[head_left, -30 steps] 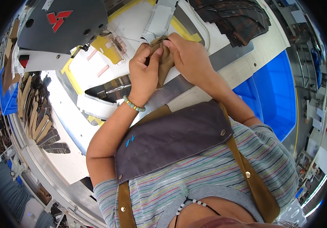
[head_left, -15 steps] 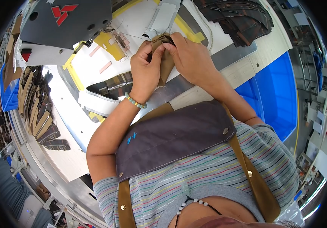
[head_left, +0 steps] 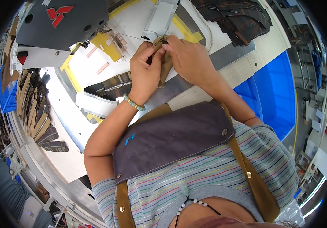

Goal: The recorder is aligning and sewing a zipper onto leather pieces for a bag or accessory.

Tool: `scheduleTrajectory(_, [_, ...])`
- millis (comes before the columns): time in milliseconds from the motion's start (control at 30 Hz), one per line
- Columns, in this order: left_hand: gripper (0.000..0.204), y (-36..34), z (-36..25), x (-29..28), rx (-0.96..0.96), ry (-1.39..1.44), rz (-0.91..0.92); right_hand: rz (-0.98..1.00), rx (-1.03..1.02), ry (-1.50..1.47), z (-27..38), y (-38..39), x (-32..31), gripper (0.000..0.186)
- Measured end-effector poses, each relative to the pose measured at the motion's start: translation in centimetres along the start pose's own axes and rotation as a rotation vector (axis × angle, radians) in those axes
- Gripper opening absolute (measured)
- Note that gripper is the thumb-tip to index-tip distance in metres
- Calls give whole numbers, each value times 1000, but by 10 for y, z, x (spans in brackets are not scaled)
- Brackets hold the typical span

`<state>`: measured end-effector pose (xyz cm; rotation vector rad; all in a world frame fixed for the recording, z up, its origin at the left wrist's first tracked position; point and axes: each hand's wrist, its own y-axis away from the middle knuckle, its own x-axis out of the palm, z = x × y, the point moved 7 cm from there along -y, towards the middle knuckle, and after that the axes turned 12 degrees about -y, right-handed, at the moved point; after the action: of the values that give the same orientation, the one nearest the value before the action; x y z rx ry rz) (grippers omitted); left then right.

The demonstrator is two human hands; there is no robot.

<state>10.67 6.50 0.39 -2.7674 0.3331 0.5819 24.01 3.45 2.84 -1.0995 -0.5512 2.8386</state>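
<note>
My left hand [head_left: 145, 72] and my right hand [head_left: 188, 57] meet over the white sewing table [head_left: 76, 68] and pinch a small tan fabric piece [head_left: 166, 65] between their fingertips. The piece hangs down between the two hands, partly hidden by my fingers. A beaded bracelet [head_left: 134, 102] circles my left wrist. Just left of my left hand lies a dark plaid strip with a zipper [head_left: 112, 86] in a white template.
A grey sewing machine head [head_left: 63, 21] stands at the upper left, with yellow guide tape [head_left: 104, 41] below it. Stacked plaid fabric pieces [head_left: 239, 17] lie at the upper right, more cut pieces [head_left: 34, 114] at the left. A blue bin [head_left: 273, 91] sits on my right.
Both hands have stayed together on the tan piece and moved slightly up and away across the table. The view shifted a little with my head.
</note>
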Motion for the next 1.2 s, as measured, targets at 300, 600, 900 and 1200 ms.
scheduleTrajectory(300, [11,-3,11,2,-46,123,32,-40,19,-10,0,-4,-3,21])
scheduleTrajectory(600, [11,0,15,5,-226,327,67,-57,32,-18,2,-3,-4,26])
scheduleTrajectory(900, [12,-1,18,5,-193,287,49,-45,73,-49,0,-3,-4,25])
scheduleTrajectory(1200, [19,-2,10,2,-55,103,32,-44,14,1,-1,-2,-1,21])
